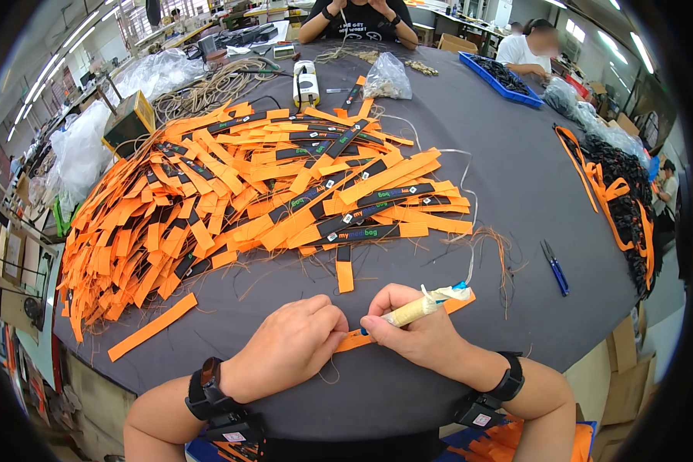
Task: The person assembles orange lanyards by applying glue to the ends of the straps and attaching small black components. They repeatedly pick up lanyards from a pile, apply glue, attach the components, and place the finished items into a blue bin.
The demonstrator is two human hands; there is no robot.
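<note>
My left hand (289, 346) pinches an orange webbing strap (352, 342) on the grey tabletop, with a loose thread hanging beside it. In my right hand (420, 339) is a pen-shaped, corded tool (410, 312) wrapped in cream tape, its tip at the strap's surface. The strap's far end sticks out to the right, past my right hand. Just ahead lies a large heap of orange straps (393, 181), many with black printed labels. A short strap (345, 273) lies apart at the heap's near edge, and another plain strap (152, 327) rests to my left.
Blue-handled snips (554, 269) lie right. Loose threads (504, 254) and a thin pale cord (473, 192) cross the table. Farther off are a white device (306, 85), a plastic bag (389, 77), a blue tray (494, 83) of black pieces and a person (354, 21). Black-and-orange straps (616, 192) line the right edge.
</note>
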